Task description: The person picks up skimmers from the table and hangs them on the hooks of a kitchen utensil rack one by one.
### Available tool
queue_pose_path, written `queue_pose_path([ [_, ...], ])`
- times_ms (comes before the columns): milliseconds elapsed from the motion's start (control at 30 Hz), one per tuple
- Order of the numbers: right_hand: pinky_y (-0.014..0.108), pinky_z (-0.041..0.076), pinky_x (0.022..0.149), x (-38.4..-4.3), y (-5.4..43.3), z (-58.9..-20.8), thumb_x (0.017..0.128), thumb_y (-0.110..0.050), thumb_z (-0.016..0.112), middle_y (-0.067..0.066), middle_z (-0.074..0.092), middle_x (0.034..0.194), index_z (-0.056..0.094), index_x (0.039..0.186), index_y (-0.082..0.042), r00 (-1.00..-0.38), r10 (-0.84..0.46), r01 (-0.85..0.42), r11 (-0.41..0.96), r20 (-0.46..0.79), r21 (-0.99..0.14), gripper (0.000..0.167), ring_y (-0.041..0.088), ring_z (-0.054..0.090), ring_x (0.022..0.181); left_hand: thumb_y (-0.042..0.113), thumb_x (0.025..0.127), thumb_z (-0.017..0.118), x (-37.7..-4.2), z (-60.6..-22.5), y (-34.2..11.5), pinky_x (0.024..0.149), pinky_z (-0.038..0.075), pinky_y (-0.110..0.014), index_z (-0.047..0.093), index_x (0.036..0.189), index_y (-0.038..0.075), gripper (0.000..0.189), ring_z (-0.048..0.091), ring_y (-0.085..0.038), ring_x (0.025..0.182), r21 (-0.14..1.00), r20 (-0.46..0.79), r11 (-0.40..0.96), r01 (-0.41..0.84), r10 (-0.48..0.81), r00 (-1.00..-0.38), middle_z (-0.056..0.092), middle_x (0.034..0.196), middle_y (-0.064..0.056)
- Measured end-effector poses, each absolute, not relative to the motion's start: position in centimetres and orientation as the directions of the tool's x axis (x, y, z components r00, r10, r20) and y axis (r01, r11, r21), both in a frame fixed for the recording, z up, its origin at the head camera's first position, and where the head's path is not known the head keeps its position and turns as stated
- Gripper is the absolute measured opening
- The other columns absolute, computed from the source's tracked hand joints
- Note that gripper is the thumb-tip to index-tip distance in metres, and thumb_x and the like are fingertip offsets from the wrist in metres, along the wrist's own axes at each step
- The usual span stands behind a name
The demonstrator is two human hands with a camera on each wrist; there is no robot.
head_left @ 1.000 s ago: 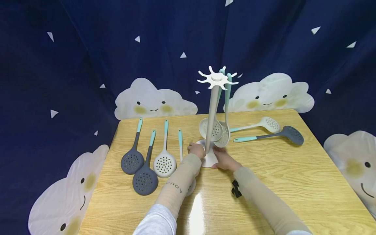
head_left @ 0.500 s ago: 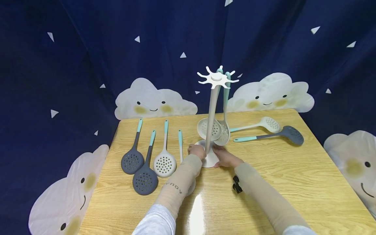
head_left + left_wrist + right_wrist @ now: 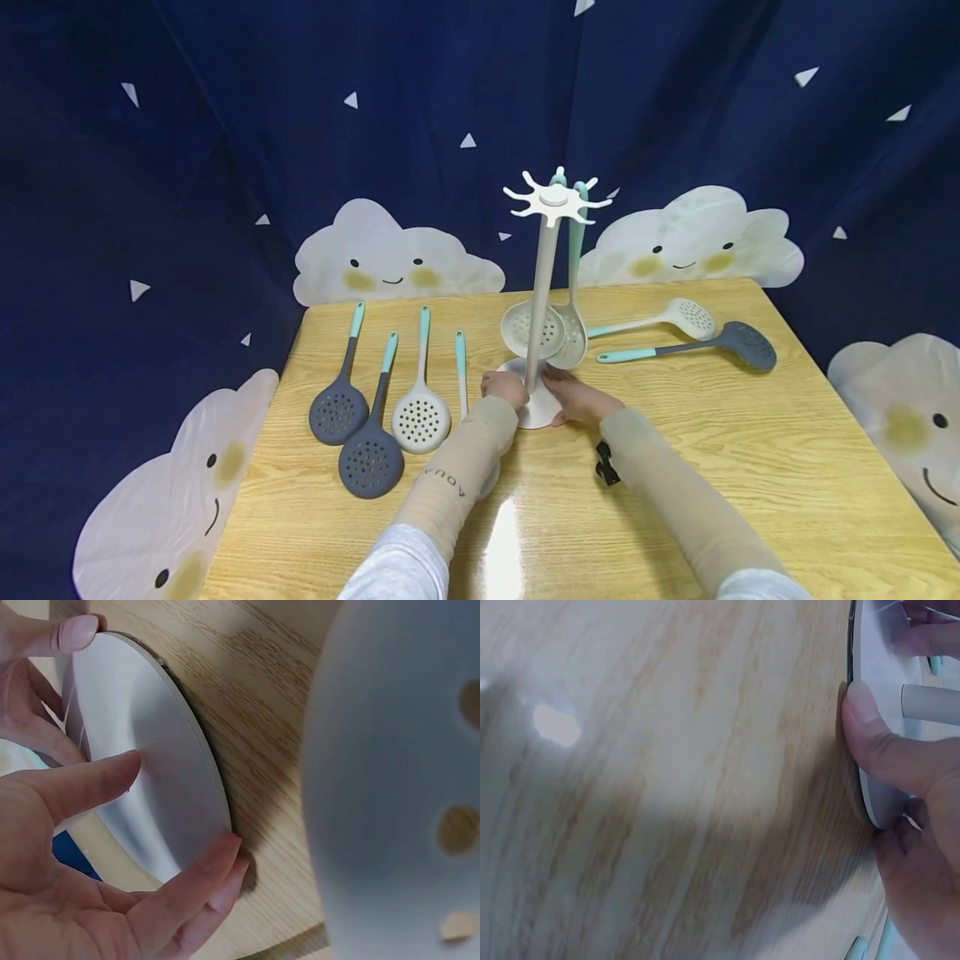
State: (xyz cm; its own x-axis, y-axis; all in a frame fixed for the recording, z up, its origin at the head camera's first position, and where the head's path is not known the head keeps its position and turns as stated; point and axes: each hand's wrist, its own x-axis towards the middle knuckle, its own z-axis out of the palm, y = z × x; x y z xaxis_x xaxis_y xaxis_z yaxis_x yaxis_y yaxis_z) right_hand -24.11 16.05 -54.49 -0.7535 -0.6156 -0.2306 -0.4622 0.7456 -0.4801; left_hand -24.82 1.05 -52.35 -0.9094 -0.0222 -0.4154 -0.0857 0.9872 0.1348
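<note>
A white utensil stand has a round base (image 3: 542, 412), a pole (image 3: 543, 292) and a hooked top (image 3: 553, 198). My left hand (image 3: 504, 388) holds the base's left edge; in the left wrist view its thumb lies on the base (image 3: 165, 697) and its fingertips meet the rim. On the right side, my right hand (image 3: 922, 772) grips the same rim, thumb on the near edge, other fingers partly hidden. Two light perforated ladles with mint handles hang behind the pole, one left (image 3: 516, 329) and one right (image 3: 573, 342).
Dark skimmers (image 3: 338, 412) and a white skimmer (image 3: 421, 419) lie at left on the wooden table (image 3: 675, 467). Another white skimmer (image 3: 461, 367) is partly under my left arm. A white skimmer (image 3: 688, 317) and a dark one (image 3: 746, 346) lie at right. A curtain hangs behind.
The stand has turned slightly on the spot between my hands. Its hanging ladles have swung a little to the left behind the pole, and the front hooks to the right.
</note>
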Motion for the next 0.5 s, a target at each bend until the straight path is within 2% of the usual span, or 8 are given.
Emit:
queue_pose_path([
  [267, 0.048, 0.015, 0.109, -24.77, 16.33, -54.71, 0.068, -0.015, 0.076, 0.027, 0.000, 0.148, 0.013, 0.141, 0.008, -0.733, -0.620, -0.454, 0.752, -0.279, -0.478, 0.099, 0.042, 0.006, 0.135, 0.027, 0.079, 0.066, -24.79, -52.74, 1.06, 0.063, 0.047, -0.034, 0.069, 0.089, 0.000, 0.029, 0.052, -0.031, 0.089, 0.162, -0.407, 0.980, -0.113, -0.038, -0.913, 0.060, 0.080, -0.013],
  [500, 0.049, 0.015, 0.108, -25.12, 16.50, -54.59, 0.066, -0.010, 0.077, 0.027, 0.000, 0.148, 0.014, 0.140, 0.009, -0.712, -0.651, -0.474, 0.722, -0.263, -0.505, 0.099, 0.043, 0.007, 0.135, 0.025, 0.079, 0.064, -24.34, -52.44, 1.08, 0.068, 0.046, -0.034, 0.068, 0.085, -0.001, 0.027, 0.052, -0.027, 0.084, 0.164, -0.392, 0.982, -0.098, -0.027, -0.920, 0.060, 0.076, -0.011],
])
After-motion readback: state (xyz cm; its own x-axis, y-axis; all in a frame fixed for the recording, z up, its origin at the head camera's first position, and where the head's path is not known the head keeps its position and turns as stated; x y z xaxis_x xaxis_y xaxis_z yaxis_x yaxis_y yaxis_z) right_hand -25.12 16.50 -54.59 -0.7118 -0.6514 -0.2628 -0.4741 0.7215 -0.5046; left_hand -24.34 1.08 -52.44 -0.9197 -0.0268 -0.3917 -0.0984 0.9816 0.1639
